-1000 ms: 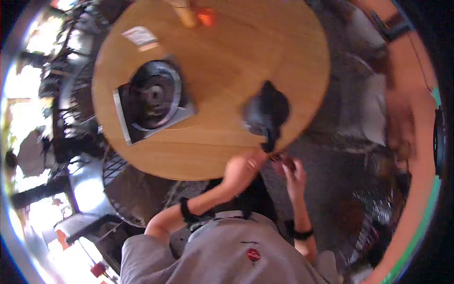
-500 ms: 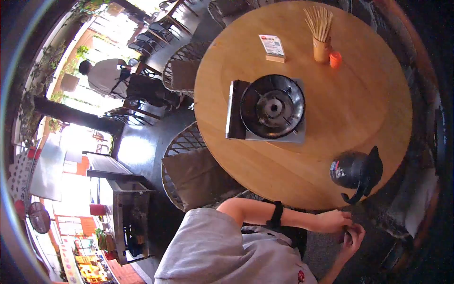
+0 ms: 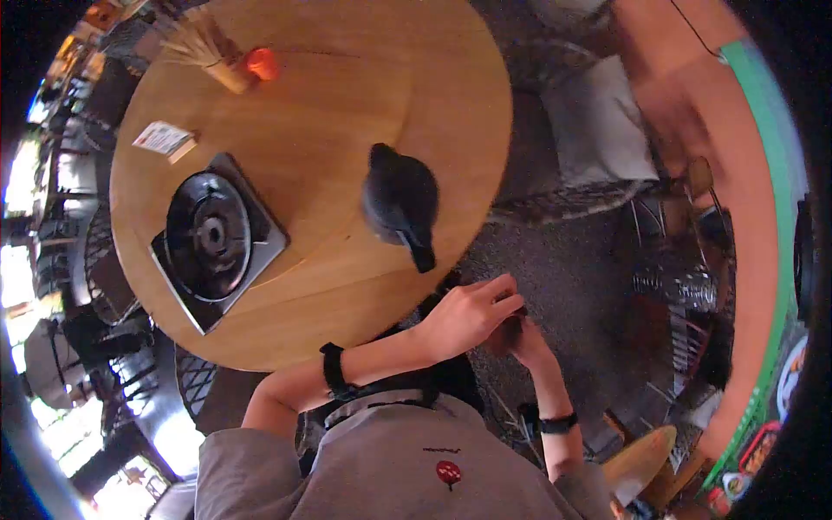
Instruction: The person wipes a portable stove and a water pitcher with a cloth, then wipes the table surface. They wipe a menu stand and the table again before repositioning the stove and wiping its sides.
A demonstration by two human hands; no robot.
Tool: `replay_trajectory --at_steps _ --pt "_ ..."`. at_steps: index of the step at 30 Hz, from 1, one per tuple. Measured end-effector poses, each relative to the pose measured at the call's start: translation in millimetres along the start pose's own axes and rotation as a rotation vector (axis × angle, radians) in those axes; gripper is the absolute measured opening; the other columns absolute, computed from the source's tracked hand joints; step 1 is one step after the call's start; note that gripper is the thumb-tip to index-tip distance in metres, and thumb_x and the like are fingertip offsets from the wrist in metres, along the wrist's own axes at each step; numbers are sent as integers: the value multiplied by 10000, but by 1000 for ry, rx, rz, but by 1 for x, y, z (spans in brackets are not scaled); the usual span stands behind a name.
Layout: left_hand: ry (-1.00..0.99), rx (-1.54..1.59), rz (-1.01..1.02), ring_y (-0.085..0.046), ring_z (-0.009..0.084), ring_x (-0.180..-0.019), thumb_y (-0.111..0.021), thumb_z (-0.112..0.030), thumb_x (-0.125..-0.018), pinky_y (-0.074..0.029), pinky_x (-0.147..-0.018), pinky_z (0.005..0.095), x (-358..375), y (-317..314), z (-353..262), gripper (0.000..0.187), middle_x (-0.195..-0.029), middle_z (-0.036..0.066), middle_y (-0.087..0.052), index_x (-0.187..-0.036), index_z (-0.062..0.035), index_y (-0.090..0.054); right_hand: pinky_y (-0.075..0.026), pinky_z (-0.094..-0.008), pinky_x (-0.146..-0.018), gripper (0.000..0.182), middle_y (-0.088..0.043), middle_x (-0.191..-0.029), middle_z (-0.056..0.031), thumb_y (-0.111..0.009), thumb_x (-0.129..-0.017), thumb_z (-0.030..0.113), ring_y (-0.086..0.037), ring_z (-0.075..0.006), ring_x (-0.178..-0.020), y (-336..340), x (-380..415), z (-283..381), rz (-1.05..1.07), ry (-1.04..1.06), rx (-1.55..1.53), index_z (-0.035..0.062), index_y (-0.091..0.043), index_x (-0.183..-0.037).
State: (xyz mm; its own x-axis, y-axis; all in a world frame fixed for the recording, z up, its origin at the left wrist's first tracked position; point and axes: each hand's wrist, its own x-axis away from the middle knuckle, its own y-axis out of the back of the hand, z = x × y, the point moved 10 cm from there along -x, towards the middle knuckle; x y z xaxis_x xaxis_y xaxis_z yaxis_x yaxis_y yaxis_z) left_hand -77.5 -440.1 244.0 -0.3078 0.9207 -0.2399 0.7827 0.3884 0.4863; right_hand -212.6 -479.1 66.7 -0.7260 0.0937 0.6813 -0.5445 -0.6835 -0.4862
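My left hand (image 3: 459,319) is closed, its fingers bent over my right hand (image 3: 523,340) just in front of my body. Between the two hands is a small dark object (image 3: 506,333), mostly covered by the fingers and too blurred to name. Both hands are past the near edge of the round wooden table (image 3: 321,303). Closest to them on the table stands a dark pitcher (image 3: 400,192) with a black lid and handle.
A portable stove (image 3: 212,236) with a round black pan-like top sits at the table's left. Behind are a small card stand (image 3: 163,139), a holder with sticks (image 3: 227,71) and an orange cup (image 3: 262,63). A cushioned chair (image 3: 598,126) stands right; another person (image 3: 52,360) is far left.
The view has swung to the right, so the table and stove now lie further left. My hands remain together around the dark object, and more of the right forearm shows.
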Motion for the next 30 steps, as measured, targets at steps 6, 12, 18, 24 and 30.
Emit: replay_trajectory --at_steps 6,12,18,24,30 --pt "-37 -81 -50 -544 246 -894 -548 -57 -699 -491 -711 315 -22 -16 -3 187 -993 113 -496 -883 -24 -555 -298 -333 -986 438 -420 -1253 -56 -469 -862 293 -378 -182 -1152 -21 -27 -16 248 11 882 101 -380 -1245" --pt "62 -231 -534 -566 241 -713 -605 46 -682 -467 -587 308 55 90 5 181 -848 103 -556 -839 -11 -537 -313 -384 -973 402 -440 -1237 -93 -517 -828 170 -396 -273 -1148 -69 -39 55 112 637 1448 101 -427 -1213" --pt "644 109 -740 -475 87 -685 -469 -17 -863 -426 -624 229 125 109 97 38 -828 35 -492 -893 -16 -493 -386 -380 -892 425 -494 -1132 -144 -544 -761 116 -468 -304 -1055 -114 -85 58 154 731 1072 56 -446 -1170" --pt "452 -115 -594 -540 223 -770 -480 36 -803 -455 -654 285 95 108 70 128 -910 120 -504 -913 9 -539 -462 -356 -709 329 -559 -945 -125 -531 -759 82 -553 -271 -838 -167 -65 96 -93 858 1228 32 -488 -1081" --pt "402 102 -693 -565 234 -816 -401 122 -782 -465 -685 290 100 105 69 191 -944 139 -510 -909 39 -517 -446 -306 -563 322 -545 -807 -104 -609 -640 78 -554 -248 -699 -201 -53 92 46 1113 1224 38 -522 -948"
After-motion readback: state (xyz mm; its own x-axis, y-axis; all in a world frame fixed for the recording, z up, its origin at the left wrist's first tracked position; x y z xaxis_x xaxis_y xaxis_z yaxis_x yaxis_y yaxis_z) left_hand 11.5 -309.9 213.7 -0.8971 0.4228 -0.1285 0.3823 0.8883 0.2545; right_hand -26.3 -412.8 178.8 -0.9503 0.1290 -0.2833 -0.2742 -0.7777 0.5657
